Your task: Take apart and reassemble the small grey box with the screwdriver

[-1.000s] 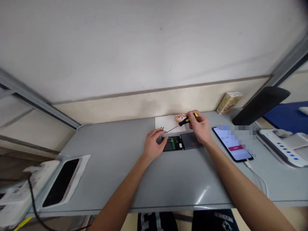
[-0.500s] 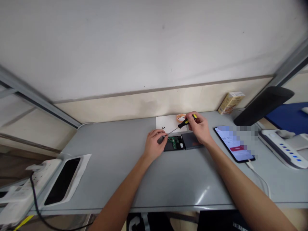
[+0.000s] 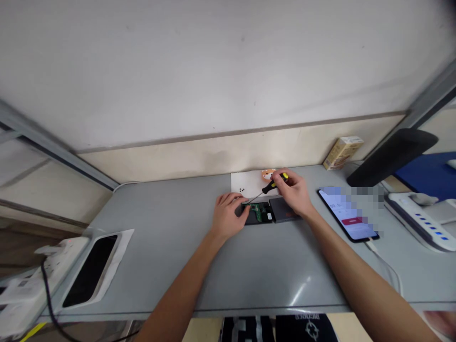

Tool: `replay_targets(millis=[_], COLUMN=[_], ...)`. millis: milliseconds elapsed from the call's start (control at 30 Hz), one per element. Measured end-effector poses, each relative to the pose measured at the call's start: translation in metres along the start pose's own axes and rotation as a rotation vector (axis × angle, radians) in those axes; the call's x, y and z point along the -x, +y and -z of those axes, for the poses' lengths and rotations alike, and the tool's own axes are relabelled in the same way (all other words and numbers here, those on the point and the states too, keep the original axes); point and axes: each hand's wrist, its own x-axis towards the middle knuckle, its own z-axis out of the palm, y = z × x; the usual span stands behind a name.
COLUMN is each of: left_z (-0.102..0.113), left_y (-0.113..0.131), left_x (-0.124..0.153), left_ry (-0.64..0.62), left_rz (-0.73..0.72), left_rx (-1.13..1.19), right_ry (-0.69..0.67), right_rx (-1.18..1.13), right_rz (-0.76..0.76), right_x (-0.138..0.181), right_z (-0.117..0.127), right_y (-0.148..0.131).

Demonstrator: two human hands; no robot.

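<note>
My right hand [image 3: 292,190] grips a screwdriver [image 3: 270,186] by its black and yellow handle. The shaft slants down to the left, its tip at the upper left of an opened device [image 3: 269,217]. That device has a dark case with a green circuit board [image 3: 257,213] exposed. My left hand [image 3: 230,213] is closed around the device's left end, thumb and fingers near the screwdriver tip, hiding that end. Over the device's right part lies a dark grey cover [image 3: 281,209], below my right hand. Several tiny dark screws [image 3: 242,190] rest on a white sheet [image 3: 253,178] behind.
An orange bear-faced item [image 3: 268,175] sits on the sheet. To the right are a lit phone [image 3: 347,213] with a cable, a small carton [image 3: 342,153], a black upright object [image 3: 392,156] and a power strip [image 3: 420,221]. At left lie a dark phone-like panel [image 3: 91,270] and another power strip [image 3: 59,270].
The screwdriver and my right hand have shifted slightly down and left. My left fingers have moved off the shaft tip area and lie flatter over the device's left end.
</note>
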Motion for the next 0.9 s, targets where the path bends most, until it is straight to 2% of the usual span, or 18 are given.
replay_targets(millis=[267, 900], left_z=[0.002, 0.001], left_y=[-0.006, -0.007], left_x=[-0.001, -0.001], left_ry=[-0.061, -0.179], left_rz=[0.109, 0.062], left_rx=[0.043, 0.063], right_ry=[-0.03, 0.008], right_rx=[0.039, 0.048], right_rz=[0.007, -0.006], right_x=[0.0, 0.001], right_z=[-0.003, -0.006], right_y=[0.01, 0.005])
